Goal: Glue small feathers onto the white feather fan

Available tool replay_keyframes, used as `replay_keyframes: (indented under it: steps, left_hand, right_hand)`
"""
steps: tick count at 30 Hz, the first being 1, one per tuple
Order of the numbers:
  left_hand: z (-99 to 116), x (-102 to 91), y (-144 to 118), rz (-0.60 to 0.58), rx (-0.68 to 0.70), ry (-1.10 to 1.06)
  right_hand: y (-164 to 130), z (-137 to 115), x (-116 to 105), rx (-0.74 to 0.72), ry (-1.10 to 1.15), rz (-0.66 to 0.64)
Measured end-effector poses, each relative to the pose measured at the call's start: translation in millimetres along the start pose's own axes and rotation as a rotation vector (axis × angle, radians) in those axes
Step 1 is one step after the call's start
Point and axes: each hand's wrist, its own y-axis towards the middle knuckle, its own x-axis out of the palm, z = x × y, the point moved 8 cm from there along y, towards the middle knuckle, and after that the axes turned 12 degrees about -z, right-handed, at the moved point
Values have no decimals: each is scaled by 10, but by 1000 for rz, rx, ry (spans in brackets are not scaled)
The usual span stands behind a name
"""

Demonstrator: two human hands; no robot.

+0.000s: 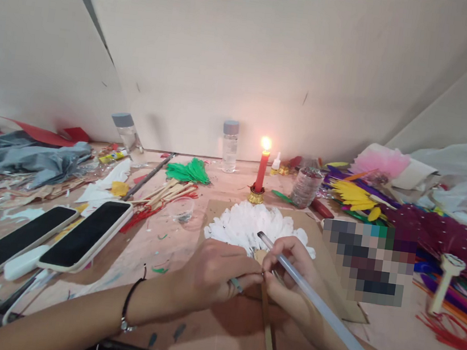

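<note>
**Fingers at the white feather fan, near the lit candle**

Fingers (245,283) of the left hand (214,276) are closed narrowly at the base of the white feather fan (248,226), pinching at the point where the feathers gather; what exactly sits between the fingertips is too small to tell. The grip appears intended to hold the feather base steady on the surface (179,328).

The right hand (288,280) is closed around a clear glue stick (308,294), held like a pen, its upper end angled toward the fan base. The hand touches the left fingertips, so both hands meet at one spot. A flat wooden stick (268,334), probably the fan handle, runs from that spot toward the person.

Positions relative to the candle (262,167):

- The candle stands upright in a small gold holder, flame burning, just behind the white feather fan. Its closeness suggests it serves as the heat source for the glue stick.
- A clear bottle with a grey cap (229,146) stands just left of the candle.
- Green feathers (188,172) lie further left, beside a bundle of wooden sticks.
- Two phones (48,237), screens dark, lie well to the left and nearer the person.
- Yellow feathers (357,197) and a dark red fan (443,243) lie to the right, kept apart from the working area
</note>
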Motion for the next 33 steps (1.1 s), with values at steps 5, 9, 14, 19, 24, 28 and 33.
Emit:
replay_keyframes:
  steps: [5, 9, 14, 19, 24, 28, 33]
  left_hand:
    - [-21, -5, 4, 8, -10, -22]
    - [-22, 11, 11, -8, -12, -21]
    - [-39, 8, 7, -1, -16, -6]
    - [9, -28, 21, -80, 13, 53]
    - [51, -64, 48, -167, 17, 112]
    - [-9, -22, 50, -117, 8, 14]
    - [-86, 68, 24, -45, 10, -69]
  right_hand:
    - [-1, -41, 3, -8, -26, -9]
    - [-2, -112, -8, -4, -51, 15]
    - [-8, -131, -36, -7, -78, 3]
    - [-11, -41, -84, 36, -104, 13]
    - [9, 56, -85, 72, -51, 4]
    - [29, 36, -84, 63, -26, 23]
    - [48, 43, -44, 85, 10, 17]
